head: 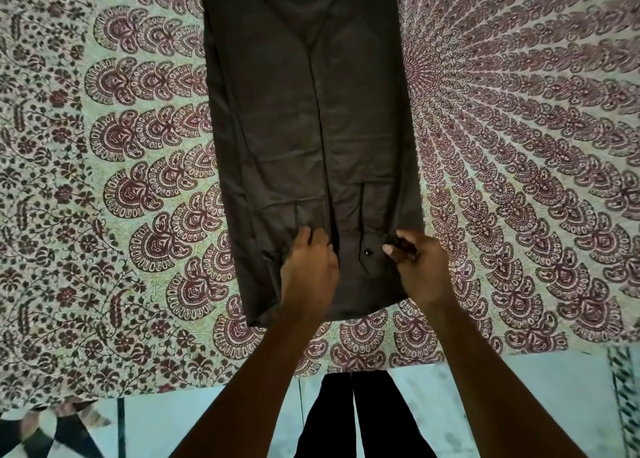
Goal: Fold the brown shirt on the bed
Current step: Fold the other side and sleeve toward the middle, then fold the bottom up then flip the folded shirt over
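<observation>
At the bottom of the frame, dark trouser legs (349, 419) stand on a pale floor (519, 388) at the edge of the bed (104, 215), which is covered in a maroon paisley print. Both forearms reach up to the brown shirt (304, 128). The left hand (310, 267) lies on its lower end with fingers curled into the cloth. The right hand (414, 260) pinches the fabric near a dark button (367, 251). The shirt lies as a long narrow strip up the centre of the frame, its sides folded inward.
</observation>
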